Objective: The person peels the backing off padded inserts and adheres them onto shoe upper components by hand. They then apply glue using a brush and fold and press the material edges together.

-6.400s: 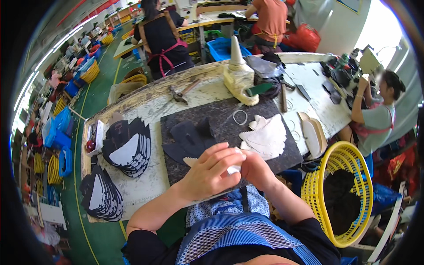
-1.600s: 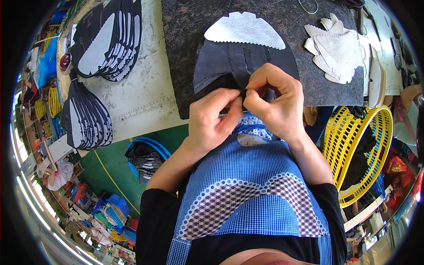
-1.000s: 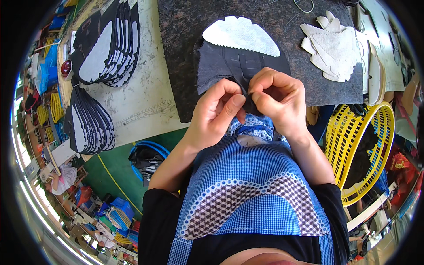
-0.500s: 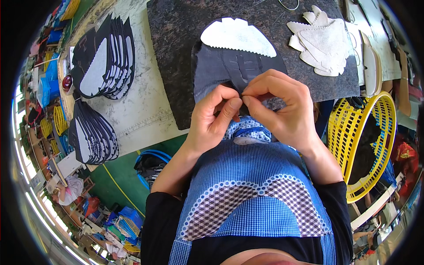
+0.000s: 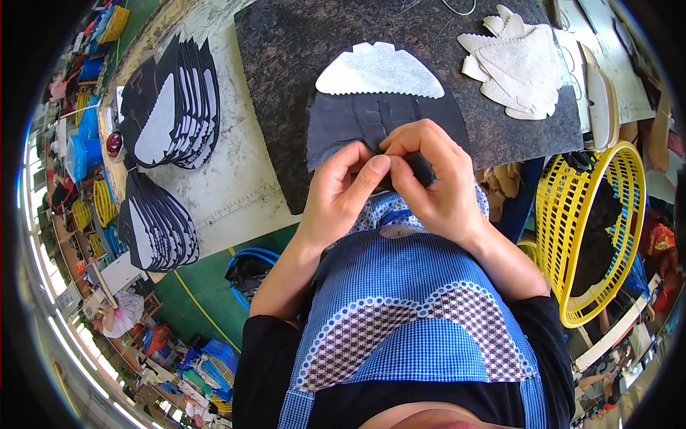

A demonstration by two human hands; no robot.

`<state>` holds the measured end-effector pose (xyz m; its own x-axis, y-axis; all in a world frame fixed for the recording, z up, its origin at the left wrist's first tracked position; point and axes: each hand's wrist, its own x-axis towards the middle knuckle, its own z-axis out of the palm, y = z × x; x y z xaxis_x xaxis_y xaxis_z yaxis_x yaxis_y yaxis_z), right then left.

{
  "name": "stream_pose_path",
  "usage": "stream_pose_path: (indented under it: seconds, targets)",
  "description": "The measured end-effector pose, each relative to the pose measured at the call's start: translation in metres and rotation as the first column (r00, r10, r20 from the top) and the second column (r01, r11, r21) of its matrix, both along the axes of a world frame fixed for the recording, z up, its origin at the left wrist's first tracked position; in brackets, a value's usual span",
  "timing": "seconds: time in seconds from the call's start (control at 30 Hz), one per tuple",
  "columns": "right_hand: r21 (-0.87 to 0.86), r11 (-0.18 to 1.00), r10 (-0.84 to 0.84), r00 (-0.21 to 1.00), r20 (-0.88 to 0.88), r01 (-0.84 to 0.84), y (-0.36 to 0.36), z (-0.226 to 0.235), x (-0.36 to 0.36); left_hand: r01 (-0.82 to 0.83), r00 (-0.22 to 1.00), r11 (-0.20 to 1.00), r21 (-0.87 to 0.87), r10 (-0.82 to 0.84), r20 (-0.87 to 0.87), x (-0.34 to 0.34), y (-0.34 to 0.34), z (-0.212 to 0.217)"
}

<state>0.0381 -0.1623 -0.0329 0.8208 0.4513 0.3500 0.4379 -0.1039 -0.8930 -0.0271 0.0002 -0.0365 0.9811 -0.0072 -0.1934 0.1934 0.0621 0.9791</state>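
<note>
On the dark stone slab lies a black shoe upper, flat, with slits and strips across its middle. A white lining piece with a zigzag near edge covers the far end of the upper. At the near edge, my left hand is closed, thumb and index finger pinching the upper. Right beside it, my right hand pinches the same edge, its fingertips almost touching the left thumb. The small spot between the fingertips is mostly hidden.
Two bundles of black pieces with white linings, an upper one and a lower one, lie on the left. Loose white zigzag pieces are heaped at the slab's right. A yellow basket stands right; a blue-rimmed basket sits below left.
My right hand has shifted a little left, its fingers staying pinched. The upper with its white piece has come slightly nearer and left, while the whole view has turned a little.
</note>
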Motion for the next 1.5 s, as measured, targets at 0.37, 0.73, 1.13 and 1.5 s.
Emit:
stream_pose_path:
  seconds: [0.37,0.73,1.13,1.5]
  targets:
    - [0.052,0.998,-0.028,0.976,-0.217,0.04,-0.004,0.0,-0.001,-0.186,0.971,0.981,0.047,0.176,0.163,-0.005,-0.014,0.0]
    - [0.24,0.956,0.283,0.741,-0.608,-0.169,-0.015,0.011,0.029,-0.005,0.977,0.991,0.135,-0.024,0.21,0.006,-0.008,0.006]
    - [-0.055,0.984,-0.144,0.94,0.31,0.169,0.013,0.003,0.008,-0.203,0.972,0.977,-0.067,0.209,0.105,0.016,-0.005,0.001]
    - [-0.036,0.99,-0.128,0.965,0.229,0.14,0.017,-0.008,-0.002,-0.363,0.911,0.879,0.31,0.265,0.316,0.016,-0.008,-0.014]
